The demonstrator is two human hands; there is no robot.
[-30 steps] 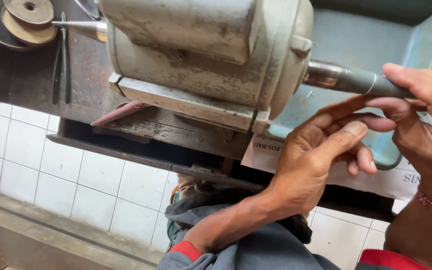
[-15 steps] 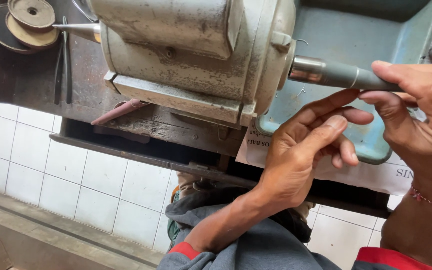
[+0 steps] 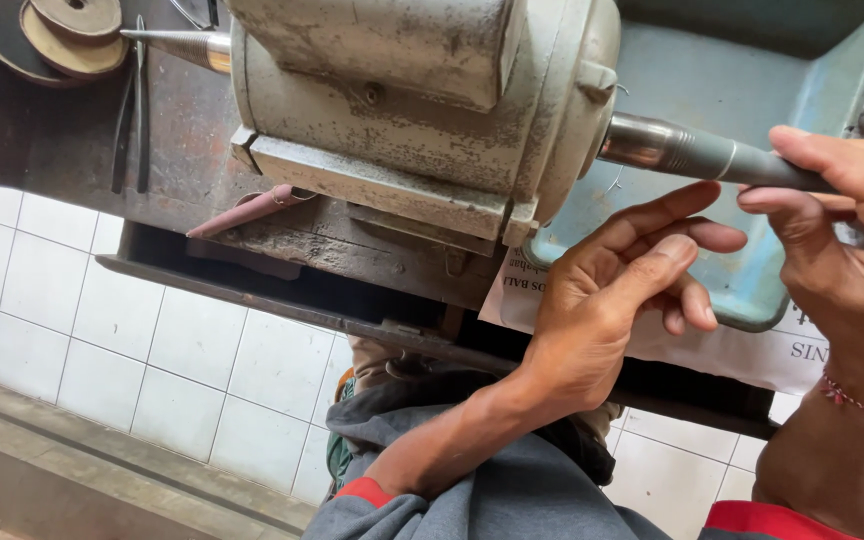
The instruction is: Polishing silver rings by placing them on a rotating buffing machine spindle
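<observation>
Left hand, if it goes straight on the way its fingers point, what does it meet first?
Probably the right hand, which grips the grey tapered spindle sticking out of the motor. The left hand has its fingertips aimed up and right toward it, though depth is unclear and it might pass underneath, over the blue tray.

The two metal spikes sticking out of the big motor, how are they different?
The right spindle is dull grey and thick, and the right hand wraps its far end, hiding the tip. The left spindle is shinier, bare, and narrows to a sharp point with nothing touching it. The left hand hovers just under the right spindle; none is near the left one. Both stick out sideways from the motor.
</observation>
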